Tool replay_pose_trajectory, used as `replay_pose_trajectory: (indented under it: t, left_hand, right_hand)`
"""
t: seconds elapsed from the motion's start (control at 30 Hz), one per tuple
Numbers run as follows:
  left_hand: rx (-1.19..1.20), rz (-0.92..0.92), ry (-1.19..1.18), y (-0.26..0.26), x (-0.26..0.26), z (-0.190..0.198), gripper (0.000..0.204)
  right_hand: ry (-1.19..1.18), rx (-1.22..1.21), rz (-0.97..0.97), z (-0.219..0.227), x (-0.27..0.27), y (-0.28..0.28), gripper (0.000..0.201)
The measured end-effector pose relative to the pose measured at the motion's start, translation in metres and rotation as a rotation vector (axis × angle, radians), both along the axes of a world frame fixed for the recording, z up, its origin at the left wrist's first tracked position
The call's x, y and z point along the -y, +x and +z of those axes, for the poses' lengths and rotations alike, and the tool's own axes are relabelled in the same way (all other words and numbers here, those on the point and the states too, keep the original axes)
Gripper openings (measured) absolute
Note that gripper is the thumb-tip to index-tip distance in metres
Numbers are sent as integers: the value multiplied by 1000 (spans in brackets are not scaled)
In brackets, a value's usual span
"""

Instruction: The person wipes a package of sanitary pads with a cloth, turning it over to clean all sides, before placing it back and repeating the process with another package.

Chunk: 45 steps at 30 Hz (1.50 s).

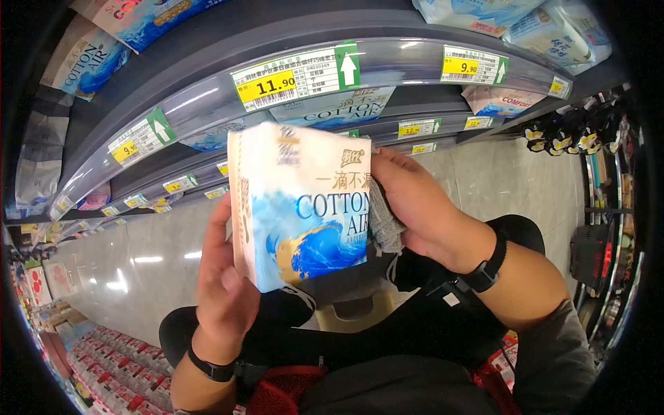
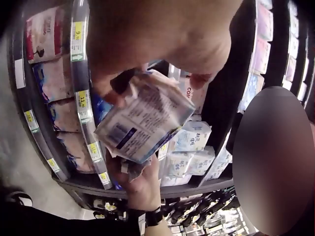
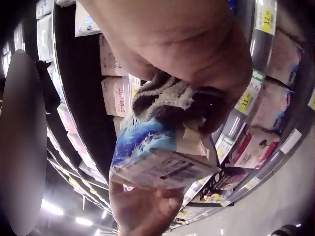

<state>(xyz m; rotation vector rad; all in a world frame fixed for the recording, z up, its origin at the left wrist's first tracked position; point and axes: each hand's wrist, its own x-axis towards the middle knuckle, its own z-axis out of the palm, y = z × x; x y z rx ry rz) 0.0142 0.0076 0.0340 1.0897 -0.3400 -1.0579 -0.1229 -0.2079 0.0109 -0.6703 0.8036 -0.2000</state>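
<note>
Head view puts the soft-cornered pack (image 1: 311,207) in the centre, facing the camera just below the shelf edge, its smooth, slightly glossy wrapper pale above and printed with a blue and gold wave. The left hand (image 1: 228,290), at 8 o'clock of it, is clamped on the side, while the right hand (image 1: 418,200), at 3 o'clock, is closed on a grey cloth (image 1: 386,218) against the pack's edge. At 12 o'clock a flat price label (image 1: 290,79) sits in a curved, clear plastic strip. The step in hand looks like wiping or handling the pack with the cloth; the next move seems to call for a steady left grip and light right pressure, so the wrapper does not crease. Left wrist view shows another, text-covered face with a dark block of print; the left hand spreads large at 12 o'clock, the right hand and cloth lie at 6, and plump white packs (image 2: 192,135) rest toward 4. Right wrist view brings out the cloth's fuzzy, looped pile, bunched under the right hand at 12 o'clock, with the boxy pack beneath it and the left hand supporting at 6.
</note>
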Motion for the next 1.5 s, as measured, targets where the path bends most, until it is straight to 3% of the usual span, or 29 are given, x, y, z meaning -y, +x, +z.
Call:
replay_pose_trajectory:
  t: [0.1,0.13,0.23,0.33,0.43,0.5,0.7,0.8,0.9,1.1,1.17,1.23,1.27,1.37,1.4,1.5]
  left_hand:
    - [128,52,-59,-11,2,1,127]
    - [166,77,-69,-12,4,-2,141]
    - [622,-26,-110,-3,-6,-17,144]
    - [970,-28,-43,3,-14,-16,133]
    - [1216,-10,-21,6,-11,-9,115]
    - [1346,-33,-76,15,-9,-13,110]
    - [1395,28,33,13,-5,-20,93]
    - [1457,12,110,11,-4,-14,89]
    - [1422,29,138,8,-2,-20,87]
    - [1534,-37,159,0,9,-21,81]
    - [1551,-54,148,-3,11,-23,79]
    - [1524,-97,141,-1,8,-22,78]
    - [1526,-115,135,-1,8,-22,76]
    - [1518,-51,163,-6,14,-20,75]
    - [1532,-35,163,-7,15,-20,76]
    - [1509,-59,188,-11,15,-19,75]
  right_hand:
    - [64,11,3,-2,-12,-1,27]
    - [31,-4,4,-4,-19,-1,28]
    - [-133,-5,91,-18,-29,-7,35]
    - [-300,8,191,-28,-30,-11,32]
    - [-506,-116,174,-30,-17,-8,24]
    - [-522,-119,70,-19,-9,-6,25]
    - [-633,14,-65,12,3,-2,20]
    - [-798,161,-100,17,0,-4,19]
    - [-1348,236,20,17,4,-14,17]
    - [-1782,5,397,21,-11,-16,25]
    - [-1934,157,384,12,-37,-19,27]
    - [-1900,339,512,21,-58,-23,24]
    - [-1911,329,468,19,-56,-22,26]
    - [-1999,-99,455,18,-20,-18,28]
    - [-1930,-132,272,13,-8,-13,29]
    - [-1980,-4,433,15,-26,-20,28]
